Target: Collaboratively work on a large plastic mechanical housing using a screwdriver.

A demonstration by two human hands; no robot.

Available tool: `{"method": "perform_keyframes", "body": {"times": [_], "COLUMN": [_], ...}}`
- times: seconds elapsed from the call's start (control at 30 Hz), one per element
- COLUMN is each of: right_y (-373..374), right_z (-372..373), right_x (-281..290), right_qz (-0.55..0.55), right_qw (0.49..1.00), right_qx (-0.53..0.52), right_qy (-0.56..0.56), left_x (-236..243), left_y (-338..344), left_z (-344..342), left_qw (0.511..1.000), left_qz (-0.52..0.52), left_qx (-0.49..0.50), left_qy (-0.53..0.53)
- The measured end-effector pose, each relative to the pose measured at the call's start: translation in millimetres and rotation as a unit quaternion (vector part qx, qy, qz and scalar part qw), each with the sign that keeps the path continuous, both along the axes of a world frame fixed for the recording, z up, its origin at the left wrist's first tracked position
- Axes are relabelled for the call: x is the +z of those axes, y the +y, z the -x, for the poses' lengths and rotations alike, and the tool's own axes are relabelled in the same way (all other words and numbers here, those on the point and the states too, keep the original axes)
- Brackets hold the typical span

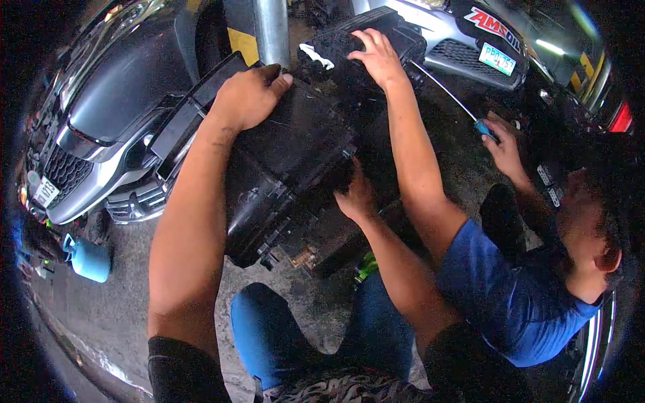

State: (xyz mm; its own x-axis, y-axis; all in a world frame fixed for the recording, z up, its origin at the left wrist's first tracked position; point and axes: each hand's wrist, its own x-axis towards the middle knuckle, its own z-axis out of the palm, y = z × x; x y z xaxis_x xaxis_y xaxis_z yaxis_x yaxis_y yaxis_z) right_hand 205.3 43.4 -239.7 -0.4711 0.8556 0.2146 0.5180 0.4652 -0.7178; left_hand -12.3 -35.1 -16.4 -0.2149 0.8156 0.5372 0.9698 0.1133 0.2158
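Note:
A large black plastic housing (295, 138) with ribs and clips along its seams stands tilted in front of my knees. Over its far left edge my left hand (252, 97) is closed, thumb on top. My right hand (356, 196) grips the housing's right side, its fingertips partly lost in shadow. Across from it, a co-worker's hand (377, 59) rests with spread fingers on another black plastic part (396, 40) at the far end. The co-worker's other hand (505, 151) holds a long screwdriver (486, 129) with a blue handle, its shaft pointing at that part.
The co-worker in a blue shirt (517, 289) leans in close on my right. A silver car front (101, 168) stands at the left, another car (463, 47) at the far right. A metal post (271, 33) rises behind the housing. A light-blue gas cylinder (89, 258) sits on the concrete floor.

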Motion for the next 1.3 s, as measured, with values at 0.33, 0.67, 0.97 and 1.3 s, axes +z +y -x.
{"method": "perform_keyframes", "body": {"times": [0.33, 0.67, 0.97, 1.3], "right_y": [11, 9, 6, 8], "right_z": [6, 6, 7, 5], "right_x": [-23, -18, -20, -15], "right_qz": [-0.086, -0.080, -0.064, -0.064], "right_qw": [0.994, 0.995, 0.997, 0.997], "right_qx": [-0.010, -0.009, -0.031, -0.024], "right_qy": [0.066, 0.055, 0.041, 0.028], "left_x": [-3, 0, 1, -1], "left_y": [1, -1, -2, 0], "left_z": [2, -1, -2, 0], "left_qw": [1.000, 1.000, 1.000, 1.000], "left_qz": [0.002, -0.001, -0.007, 0.001], "left_qx": [-0.002, -0.004, -0.004, 0.008], "left_qy": [-0.001, 0.006, 0.002, -0.006]}}
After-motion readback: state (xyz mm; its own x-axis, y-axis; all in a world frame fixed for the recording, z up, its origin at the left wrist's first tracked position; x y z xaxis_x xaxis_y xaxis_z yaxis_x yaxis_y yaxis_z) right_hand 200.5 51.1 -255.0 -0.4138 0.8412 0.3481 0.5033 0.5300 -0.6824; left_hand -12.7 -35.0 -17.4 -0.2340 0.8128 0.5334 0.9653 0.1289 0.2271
